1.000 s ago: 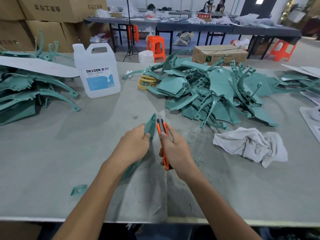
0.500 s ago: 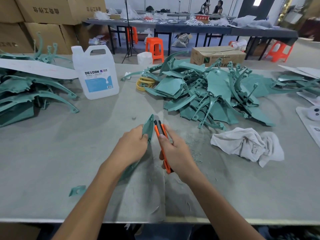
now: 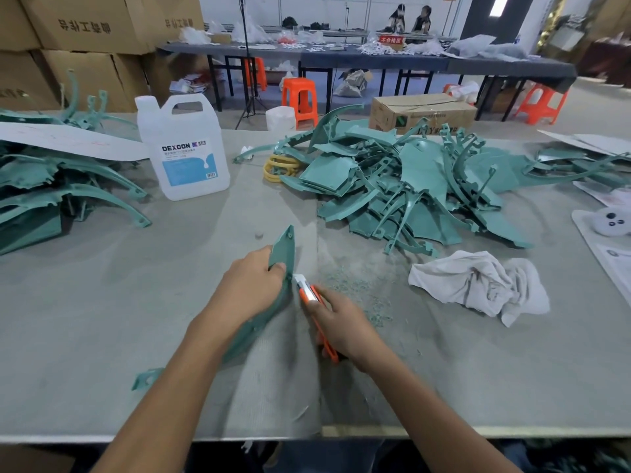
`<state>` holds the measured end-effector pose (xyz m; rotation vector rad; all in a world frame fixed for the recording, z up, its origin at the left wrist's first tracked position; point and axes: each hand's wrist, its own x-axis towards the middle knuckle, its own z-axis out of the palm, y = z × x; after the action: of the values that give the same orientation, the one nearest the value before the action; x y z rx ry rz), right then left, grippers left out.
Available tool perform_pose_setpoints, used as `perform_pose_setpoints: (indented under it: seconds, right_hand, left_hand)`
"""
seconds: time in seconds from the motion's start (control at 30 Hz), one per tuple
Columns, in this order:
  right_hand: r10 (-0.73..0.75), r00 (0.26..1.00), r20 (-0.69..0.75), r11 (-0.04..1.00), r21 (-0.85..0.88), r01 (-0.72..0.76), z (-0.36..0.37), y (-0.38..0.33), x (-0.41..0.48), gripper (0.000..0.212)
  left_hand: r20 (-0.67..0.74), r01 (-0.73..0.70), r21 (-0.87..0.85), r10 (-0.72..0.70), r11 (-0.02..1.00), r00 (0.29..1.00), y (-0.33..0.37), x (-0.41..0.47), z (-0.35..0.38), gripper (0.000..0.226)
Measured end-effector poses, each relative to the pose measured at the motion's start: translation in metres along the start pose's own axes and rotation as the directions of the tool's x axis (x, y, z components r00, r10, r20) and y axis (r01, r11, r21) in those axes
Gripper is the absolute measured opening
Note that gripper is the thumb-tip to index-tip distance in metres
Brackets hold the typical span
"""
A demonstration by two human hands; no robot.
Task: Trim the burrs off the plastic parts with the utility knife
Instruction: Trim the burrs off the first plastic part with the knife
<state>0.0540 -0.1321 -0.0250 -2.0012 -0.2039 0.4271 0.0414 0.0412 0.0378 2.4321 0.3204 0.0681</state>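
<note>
The fingers (image 3: 277, 268) of the left hand (image 3: 251, 288) are curled over the edge of a long, curved green plastic part (image 3: 286, 245), thumb on its near face, holding it tilted on edge above the middle of the tabletop (image 3: 102, 302); the part's pointed end sticks up on the far side of the hand and the rest of it runs back under the wrist. The fingers of the right hand (image 3: 343, 331) are wrapped tight round the handle of an orange utility knife (image 3: 307, 292), whose front end sits at the part's right edge just beside the left thumb; whether the blade actually touches the plastic cannot be told. Just right of the knife, fine green shavings (image 3: 356, 291) are scattered over the surface. Farther right lies a crumpled white rag (image 3: 478, 288). On the far side of the hands, to the right, a large heap of green parts (image 3: 403, 186) is piled, with yellow rings (image 3: 280, 165) at its left edge. A white jug (image 3: 184, 148) labelled DEXCON stands far left of the hands, and a second stack of green parts (image 3: 51, 192) fills the left side. A small green scrap (image 3: 146, 377) lies near the left forearm.
</note>
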Motion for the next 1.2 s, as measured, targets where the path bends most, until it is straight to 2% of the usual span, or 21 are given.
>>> perform_pose_setpoints:
  seconds: [0.1,0.17,0.2,0.3,0.37,0.43,0.47,0.5,0.57,0.6,0.7,0.8,0.83,0.87,0.9,0.93,0.97,1.0,1.03,1.1,1.2]
  right_hand:
    - [0.001,0.997,-0.072,0.980,0.199,0.014,-0.002,0.006,-0.005,0.026]
    - [0.020,0.985,-0.173,0.956,0.292,0.032,-0.006,0.006,-0.007,0.036]
    - [0.029,0.975,-0.220,0.939,0.339,0.049,-0.008,0.005,-0.007,0.040]
    - [0.043,0.974,-0.224,0.863,0.499,0.076,-0.018,-0.004,-0.006,0.049]
    - [0.039,0.990,-0.139,0.786,0.616,0.055,-0.024,-0.013,-0.005,0.040]
    - [0.033,0.994,-0.103,0.735,0.677,0.046,-0.026,-0.020,-0.006,0.032]
    - [0.046,0.992,-0.116,0.733,0.679,0.046,-0.026,-0.022,-0.006,0.029]
    - [0.072,0.988,-0.138,0.733,0.679,0.041,-0.025,-0.023,-0.007,0.027]
    - [0.141,0.976,-0.163,0.704,0.710,0.016,-0.026,-0.023,-0.006,0.023]
    - [0.177,0.971,-0.162,0.672,0.740,0.001,-0.027,-0.022,-0.005,0.020]
    - [0.252,0.962,-0.104,0.497,0.867,-0.036,-0.027,-0.018,-0.002,0.011]
    - [0.288,0.957,-0.036,0.304,0.951,-0.056,-0.020,-0.021,-0.002,0.010]
    - [0.297,0.955,-0.012,0.229,0.972,-0.059,-0.018,-0.023,-0.002,0.013]
    - [0.304,0.953,0.015,0.167,0.984,-0.068,-0.016,-0.025,-0.003,0.014]
    - [0.307,0.950,0.050,0.125,0.988,-0.093,-0.014,-0.028,-0.005,0.012]
    - [0.311,0.946,0.089,0.114,0.985,-0.130,-0.009,-0.029,-0.008,0.009]
    - [0.309,0.942,0.128,0.132,0.976,-0.176,-0.003,-0.031,-0.013,0.005]
    - [0.303,0.939,0.163,0.187,0.956,-0.226,0.004,-0.031,-0.019,0.004]
    - [0.297,0.936,0.186,0.274,0.923,-0.271,0.012,-0.029,-0.025,0.004]
    - [0.272,0.943,0.194,0.453,0.839,-0.303,0.025,-0.024,-0.037,0.008]
    - [0.200,0.962,0.188,0.527,0.807,-0.267,0.030,-0.019,-0.047,0.015]
  left_hand:
    - [-0.109,-0.010,0.076,0.018,0.997,0.994,0.000,0.003,-0.016,0.013]
    - [-0.164,-0.035,0.005,0.036,0.999,0.986,0.001,0.005,-0.028,0.006]
    - [-0.169,-0.045,-0.089,0.029,0.995,0.985,0.002,0.005,-0.034,0.010]
    - [-0.042,0.001,-0.477,-0.024,0.879,0.999,0.005,0.007,-0.046,0.028]
    - [0.076,0.057,-0.584,-0.016,0.810,0.997,0.008,0.008,-0.047,0.031]
    - [0.118,0.074,-0.637,0.003,0.768,0.993,0.011,0.008,-0.041,0.032]
    - [0.090,0.060,-0.644,-0.003,0.762,0.996,0.012,0.008,-0.037,0.032]
    - [0.023,0.030,-0.601,-0.021,0.799,1.000,0.012,0.007,-0.034,0.034]
    - [-0.201,-0.042,-0.325,-0.025,0.945,0.979,0.008,0.002,-0.027,0.044]
    - [-0.334,-0.099,-0.232,0.017,0.968,0.942,0.006,-0.007,-0.024,0.043]
    - [-0.623,-0.357,-0.270,0.121,0.894,0.773,0.006,-0.057,-0.012,0.011]
    - [-0.723,-0.612,-0.032,0.404,0.791,0.560,0.000,-0.111,0.017,0.007]
    - [-0.725,-0.638,-0.029,0.423,0.769,0.543,-0.005,-0.121,0.029,0.007]
    - [-0.703,-0.604,-0.123,0.360,0.787,0.613,-0.010,-0.127,0.039,0.008]
    - [-0.646,-0.502,-0.260,0.238,0.825,0.725,-0.013,-0.128,0.048,0.015]
    - [-0.524,-0.328,-0.375,0.093,0.867,0.846,-0.012,-0.126,0.053,0.031]
    - [-0.363,-0.153,-0.424,-0.013,0.893,0.932,-0.012,-0.121,0.059,0.048]
    - [-0.220,-0.031,-0.469,-0.083,0.883,0.972,-0.011,-0.114,0.062,0.065]
    - [-0.126,0.025,-0.544,-0.111,0.839,0.986,-0.011,-0.105,0.063,0.075]
    - [-0.091,0.046,-0.655,-0.139,0.754,0.986,-0.006,-0.087,0.059,0.062]
    - [-0.172,0.049,-0.628,-0.200,0.777,0.965,-0.002,-0.070,0.045,0.027]
